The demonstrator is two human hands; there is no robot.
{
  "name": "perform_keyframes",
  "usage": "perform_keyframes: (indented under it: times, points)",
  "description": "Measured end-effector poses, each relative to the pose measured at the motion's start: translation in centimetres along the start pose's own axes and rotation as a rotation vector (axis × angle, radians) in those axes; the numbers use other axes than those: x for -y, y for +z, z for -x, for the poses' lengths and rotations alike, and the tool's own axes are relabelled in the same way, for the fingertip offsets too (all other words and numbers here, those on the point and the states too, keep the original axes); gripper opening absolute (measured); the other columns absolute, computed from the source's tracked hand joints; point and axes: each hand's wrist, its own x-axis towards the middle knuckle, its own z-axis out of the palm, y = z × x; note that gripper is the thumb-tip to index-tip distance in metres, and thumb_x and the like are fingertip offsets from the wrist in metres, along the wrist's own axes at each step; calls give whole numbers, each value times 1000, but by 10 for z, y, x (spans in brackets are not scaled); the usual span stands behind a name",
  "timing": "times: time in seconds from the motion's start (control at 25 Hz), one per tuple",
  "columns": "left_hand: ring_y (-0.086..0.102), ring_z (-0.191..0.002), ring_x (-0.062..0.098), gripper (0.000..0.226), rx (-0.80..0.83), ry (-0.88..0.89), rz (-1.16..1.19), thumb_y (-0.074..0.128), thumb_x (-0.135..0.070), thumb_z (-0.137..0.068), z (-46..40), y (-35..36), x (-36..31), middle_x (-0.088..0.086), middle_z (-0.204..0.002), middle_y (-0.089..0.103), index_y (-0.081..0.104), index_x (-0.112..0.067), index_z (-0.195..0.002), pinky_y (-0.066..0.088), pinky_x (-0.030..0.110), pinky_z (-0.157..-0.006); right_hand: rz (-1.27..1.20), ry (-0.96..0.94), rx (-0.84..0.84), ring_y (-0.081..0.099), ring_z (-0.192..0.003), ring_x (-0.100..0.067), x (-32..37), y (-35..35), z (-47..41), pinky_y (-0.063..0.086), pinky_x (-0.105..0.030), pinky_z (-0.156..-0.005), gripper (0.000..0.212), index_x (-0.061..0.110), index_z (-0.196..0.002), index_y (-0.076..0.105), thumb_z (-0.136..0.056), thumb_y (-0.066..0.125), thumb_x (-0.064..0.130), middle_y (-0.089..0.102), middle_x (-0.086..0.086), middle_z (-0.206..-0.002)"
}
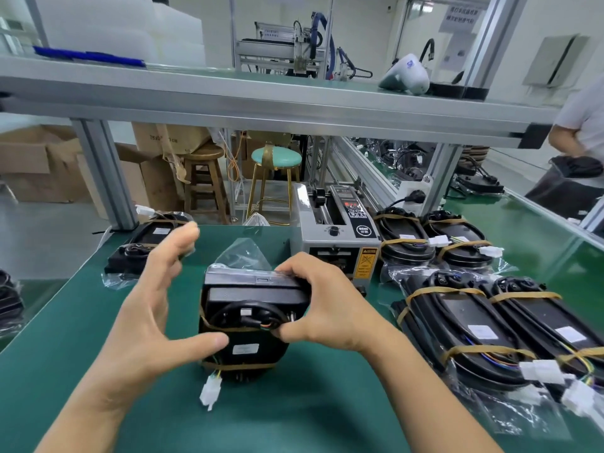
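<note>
Thing in hand: a black unit (251,299) is held on end in the middle of the green mat (294,420), close in front of the person.
Wrapping: the unit's far end is partly covered by a clear plastic bag (243,253), which stands up behind its top edge.
Cable: a black cable (248,308) is coiled on the face of the unit and bound to it by tan bands (238,366).
Connector: a white connector (210,389) hangs on coloured wires from the lower end and lies on the mat.
Right hand: the right hand (323,305) is closed on the unit's upper right corner; the fingers are curled together over the top edge and the thumb is pressed against the right side.
Left hand: the left hand (153,295) is held open beside the unit, with its fingers spread and raised clear of it. The thumb tip is seen at the lower left edge; whether it touches cannot be told.
Behind the unit: a grey tape dispenser (336,237) is set just beyond it.
To the right: bagged units (490,325) of the same kind are laid in rows.
To the left: another bagged unit (147,243) is laid at the mat's far corner.
</note>
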Motion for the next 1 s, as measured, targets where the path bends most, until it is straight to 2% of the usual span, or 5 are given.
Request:
perform_keyframes:
  times: [0.12, 0.52, 0.72, 0.84, 1.0]
  points:
    - [40, -134, 10, 86, 144, 28, -226, 83, -40, -52, -9, 0, -13, -9, -140, 49, 50, -34, -132, 30, 18, -107, 13, -63, -3, 54, -95, -15, 0, 5, -4, 46, -29, -83, 55, 19, -107, 59, -58, 82, 11, 56, 5, -100]
    - [66, -86, 6, 70, 92, -220, -35, 89, -30, -34, -12, 9, -7, -5, -96, 71, 67, -37, -100, 49, 11, -77, -63, -138, -47, 50, -101, -18, -11, 14, -4, 43, -28, -88, 58, 14, -110, 59, -58, 79, 1, 54, 2, -105]
    - [67, -80, 5, 67, -4, -220, -85, 90, -28, -32, -12, 18, -8, -6, -91, 73, 69, -36, -95, 49, 9, -74, -91, -60, -66, 30, -137, -3, -24, 19, 17, 23, -23, -114, 86, 33, -140, 40, -65, 79, 16, 37, 13, -143]
    - [65, -76, -1, 68, -103, -217, -144, 92, -26, -31, -11, 22, -7, -13, -88, 72, 69, -40, -94, 47, 6, -72, -295, 237, -397, 50, -121, -2, -40, 26, 33, 36, -13, -99, 47, 40, -116, 59, -76, 71, 17, 55, 11, -128]
    - [62, -70, -6, 69, -165, -201, -221, 93, -4, -42, -9, 41, -5, -21, -83, 70, 67, -42, -93, 40, -1, -66, -503, 648, -799, 60, -105, -32, -67, 16, 13, 46, -49, -96, 15, 0, -95, 67, -89, 61, 12, 63, -23, -101]
